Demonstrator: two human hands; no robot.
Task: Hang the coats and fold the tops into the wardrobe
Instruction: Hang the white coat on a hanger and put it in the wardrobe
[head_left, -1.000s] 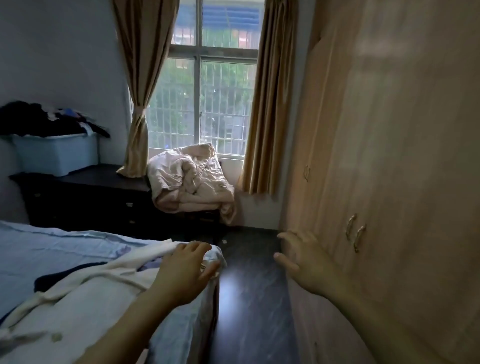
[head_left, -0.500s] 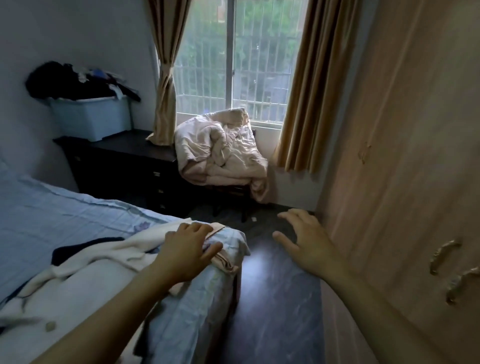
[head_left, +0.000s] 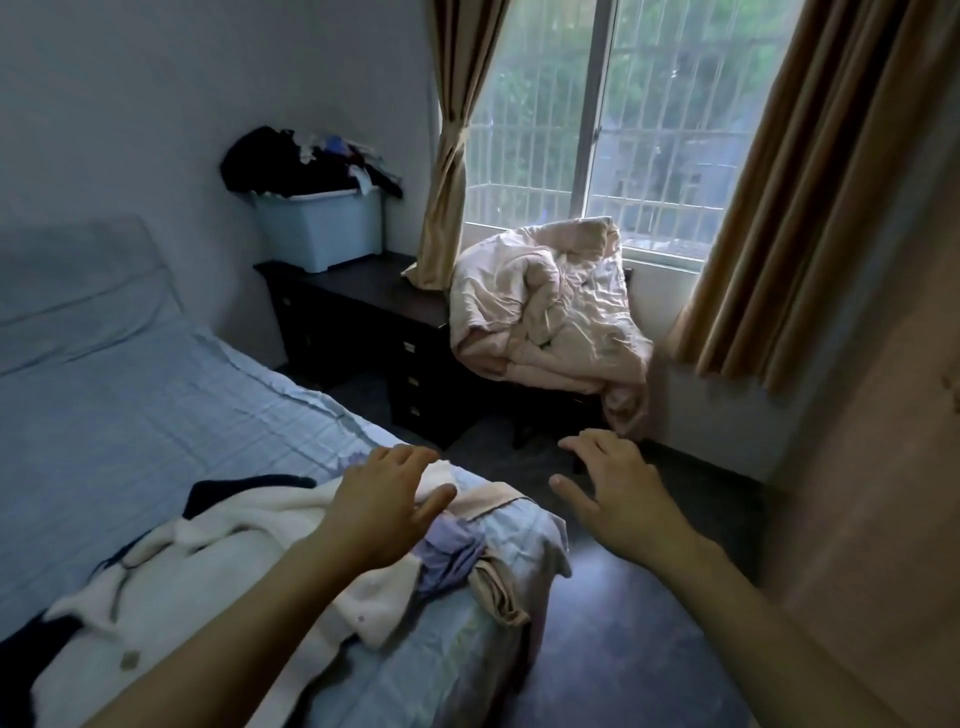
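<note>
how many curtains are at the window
2. The tied tan fabric curtain hangs left of the barred window. The loose tan fabric curtain hangs on the window's right. No others show in this view.

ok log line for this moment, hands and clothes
phase: pre-grasp | left hand: open, above white coat on bed | right hand: open, empty, above floor

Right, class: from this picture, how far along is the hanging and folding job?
Done: nothing visibly; the white coat, lilac top and beige garment lie unfolded on the bed. In hand: nothing; the left hand reaches over the coat, the right hand is open. Left: all hanging and folding.
</note>
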